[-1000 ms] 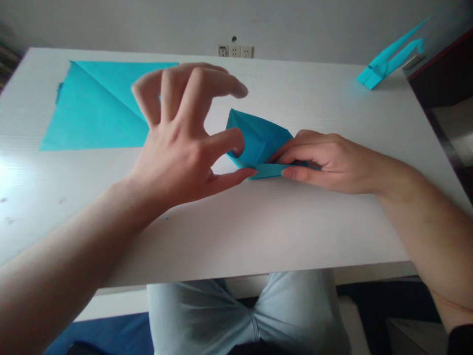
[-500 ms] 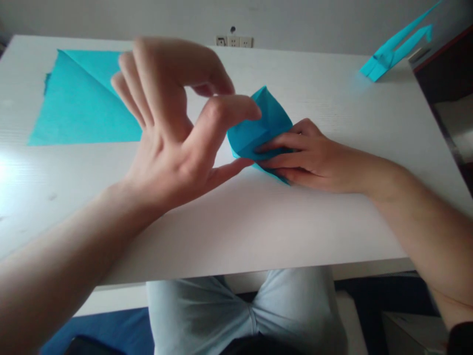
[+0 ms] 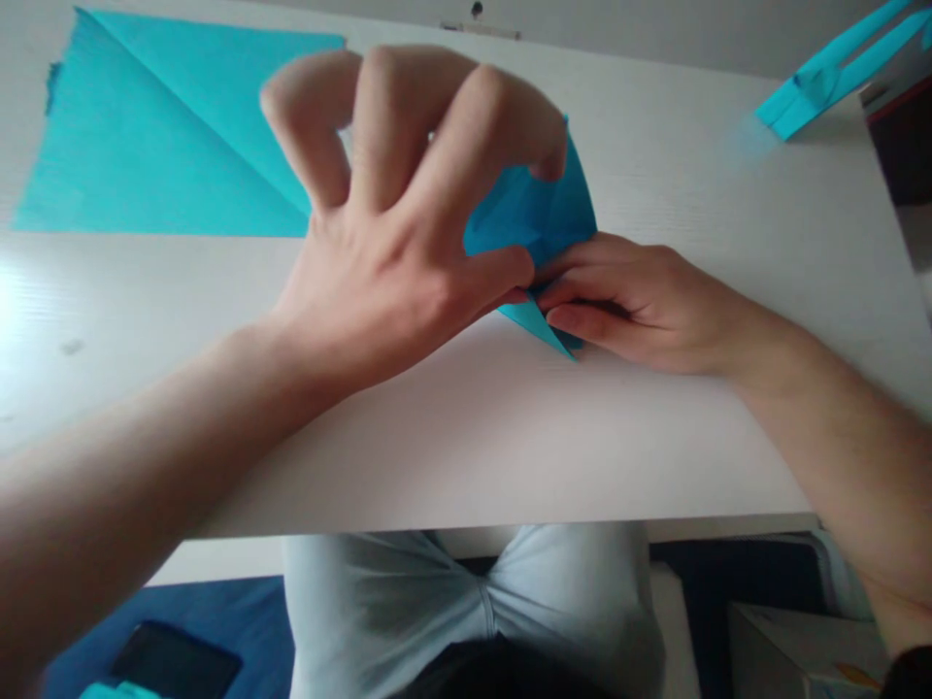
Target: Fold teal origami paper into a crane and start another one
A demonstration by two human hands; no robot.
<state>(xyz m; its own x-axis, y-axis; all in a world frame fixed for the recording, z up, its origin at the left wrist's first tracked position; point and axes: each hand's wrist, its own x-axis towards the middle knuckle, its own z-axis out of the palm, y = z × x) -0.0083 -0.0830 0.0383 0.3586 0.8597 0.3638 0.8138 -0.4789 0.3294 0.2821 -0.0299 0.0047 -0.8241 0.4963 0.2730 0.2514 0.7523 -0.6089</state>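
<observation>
Folded paper [image 3: 520,214] lies on the counter [image 3: 437,456], right of the flat sheet [image 3: 182,136]. Left hand [image 3: 408,252], thumb and forefinger closed, pinches its near edge; right hand [image 3: 641,301], half-curled, grips its right side.

No text is readable, though the blurred box [image 3: 790,646] may bear some print.

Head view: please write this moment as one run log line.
left hand: at folded paper | right hand: on folded paper | creased blue sheet: left | paper figure: far right
</observation>
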